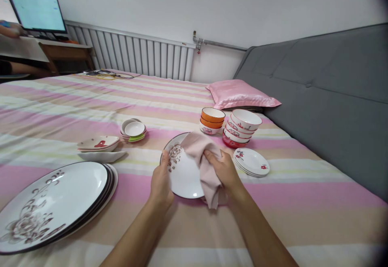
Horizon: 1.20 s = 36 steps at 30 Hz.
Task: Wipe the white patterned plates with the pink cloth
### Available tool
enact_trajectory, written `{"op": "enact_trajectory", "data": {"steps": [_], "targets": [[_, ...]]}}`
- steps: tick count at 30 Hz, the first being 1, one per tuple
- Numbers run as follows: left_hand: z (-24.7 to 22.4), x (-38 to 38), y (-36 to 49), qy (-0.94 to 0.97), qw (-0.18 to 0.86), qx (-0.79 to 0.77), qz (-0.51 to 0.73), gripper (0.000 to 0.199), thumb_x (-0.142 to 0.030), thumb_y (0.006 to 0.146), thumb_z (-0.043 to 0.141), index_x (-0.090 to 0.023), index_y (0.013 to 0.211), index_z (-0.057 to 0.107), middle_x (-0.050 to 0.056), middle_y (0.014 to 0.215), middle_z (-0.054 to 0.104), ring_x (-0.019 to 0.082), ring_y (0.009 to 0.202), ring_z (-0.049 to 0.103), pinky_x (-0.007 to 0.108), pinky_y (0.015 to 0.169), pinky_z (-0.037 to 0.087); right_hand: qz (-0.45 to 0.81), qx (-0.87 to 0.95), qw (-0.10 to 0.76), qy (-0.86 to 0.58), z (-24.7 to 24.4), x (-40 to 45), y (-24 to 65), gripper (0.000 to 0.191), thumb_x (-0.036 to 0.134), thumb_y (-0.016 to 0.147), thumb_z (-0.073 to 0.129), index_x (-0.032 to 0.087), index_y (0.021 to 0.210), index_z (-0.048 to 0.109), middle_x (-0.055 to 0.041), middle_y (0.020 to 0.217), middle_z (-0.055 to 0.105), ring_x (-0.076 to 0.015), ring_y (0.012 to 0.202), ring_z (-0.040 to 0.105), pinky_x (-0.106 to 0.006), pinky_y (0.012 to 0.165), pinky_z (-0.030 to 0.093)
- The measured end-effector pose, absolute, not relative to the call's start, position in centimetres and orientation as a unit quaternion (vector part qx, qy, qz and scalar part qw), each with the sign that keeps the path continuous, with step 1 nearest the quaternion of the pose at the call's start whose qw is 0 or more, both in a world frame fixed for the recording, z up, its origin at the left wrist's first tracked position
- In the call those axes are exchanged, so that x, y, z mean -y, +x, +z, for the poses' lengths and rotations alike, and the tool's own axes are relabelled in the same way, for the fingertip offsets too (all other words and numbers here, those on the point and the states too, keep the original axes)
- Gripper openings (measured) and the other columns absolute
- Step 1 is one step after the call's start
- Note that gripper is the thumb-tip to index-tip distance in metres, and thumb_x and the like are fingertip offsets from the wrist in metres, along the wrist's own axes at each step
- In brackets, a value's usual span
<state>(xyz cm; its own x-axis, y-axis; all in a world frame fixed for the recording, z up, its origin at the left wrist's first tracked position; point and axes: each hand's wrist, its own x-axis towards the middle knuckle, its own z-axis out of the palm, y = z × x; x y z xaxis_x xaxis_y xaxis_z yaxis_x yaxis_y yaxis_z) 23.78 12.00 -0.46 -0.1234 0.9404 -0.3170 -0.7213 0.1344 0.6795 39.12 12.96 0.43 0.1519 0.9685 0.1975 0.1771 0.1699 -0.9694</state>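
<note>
The left hand (161,182) grips the rim of the round plate (184,174) above the bed (188,230), the right hand (222,170) pinching a pink cloth (201,149) against it; slick glaze beneath sliding fabric could cause a slip.

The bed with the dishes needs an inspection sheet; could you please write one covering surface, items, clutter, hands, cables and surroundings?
Surface: striped sheet, creased in places.
Items in use: dark-rimmed plate, partly covered by a pink cloth.
Clutter: stacked large plates, shallow dishes and small bowls at left; orange-topped bowls, white bowls and small plates at right; pillow behind.
Hands: left hand grips the plate's edge; right hand holds the cloth against it.
Cables: loose cables at the bed's far side.
Surroundings: radiator, grey headboard, monitor, another person's arm.
</note>
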Motion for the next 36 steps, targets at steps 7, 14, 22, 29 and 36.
{"op": "enact_trajectory", "data": {"steps": [7, 14, 22, 29, 36], "targets": [[-0.1, -12.8, 23.0, 0.063, 0.624, -0.355, 0.694, 0.036, -0.041, 0.083, 0.054, -0.016, 0.106, 0.064, 0.010, 0.111, 0.065, 0.020, 0.092, 0.065, 0.030, 0.079, 0.054, 0.376, 0.570, 0.479, -0.552, -1.0, -12.6, 37.6, 0.045, 0.053, 0.078, 0.052, 0.013, 0.095, 0.064, -0.0096, 0.087, 0.068, -0.0233, 0.079, 0.062, -0.030, 0.065, 0.046], [-0.3, -13.0, 22.9, 0.015, 0.589, -0.426, 0.686, 0.031, -0.038, 0.085, 0.052, -0.018, 0.104, 0.065, 0.007, 0.117, 0.063, 0.020, 0.104, 0.060, 0.030, 0.087, 0.050, 0.438, 0.503, 0.483, -0.568, 0.2, -13.3, 40.8, 0.030, 0.047, 0.071, 0.058, 0.017, 0.077, 0.062, -0.0012, 0.072, 0.066, -0.0173, 0.068, 0.059, -0.025, 0.059, 0.044], [0.0, -12.7, 23.2, 0.028, 0.597, -0.441, 0.670, 0.033, -0.039, 0.084, 0.051, -0.017, 0.106, 0.064, 0.008, 0.112, 0.065, 0.020, 0.096, 0.064, 0.031, 0.086, 0.050, 0.360, 0.263, 0.759, -0.475, 2.3, -13.9, 46.2, 0.027, 0.030, 0.061, 0.068, 0.015, 0.083, 0.063, -0.0011, 0.079, 0.067, -0.0148, 0.073, 0.062, -0.026, 0.066, 0.049], [-0.9, -12.2, 24.2, 0.037, 0.615, -0.437, 0.655, 0.032, -0.038, 0.081, 0.057, -0.015, 0.101, 0.065, 0.010, 0.105, 0.068, 0.021, 0.088, 0.066, 0.032, 0.078, 0.054, 0.288, 0.418, 0.695, -0.509, 1.6, -12.8, 40.8, 0.043, 0.038, 0.076, 0.058, 0.017, 0.113, 0.058, -0.0058, 0.096, 0.067, -0.0158, 0.079, 0.063, -0.025, 0.065, 0.050], [-1.1, -11.9, 24.5, 0.032, 0.670, -0.417, 0.614, 0.034, -0.041, 0.080, 0.057, -0.011, 0.093, 0.065, 0.010, 0.076, 0.070, 0.019, 0.063, 0.067, 0.030, 0.064, 0.055, 0.205, 0.832, 0.346, -0.382, 1.8, -10.2, 36.7, 0.027, 0.029, 0.089, 0.043, 0.025, 0.104, 0.065, -0.0023, 0.103, 0.068, -0.0163, 0.098, 0.061, -0.031, 0.088, 0.046]]}}
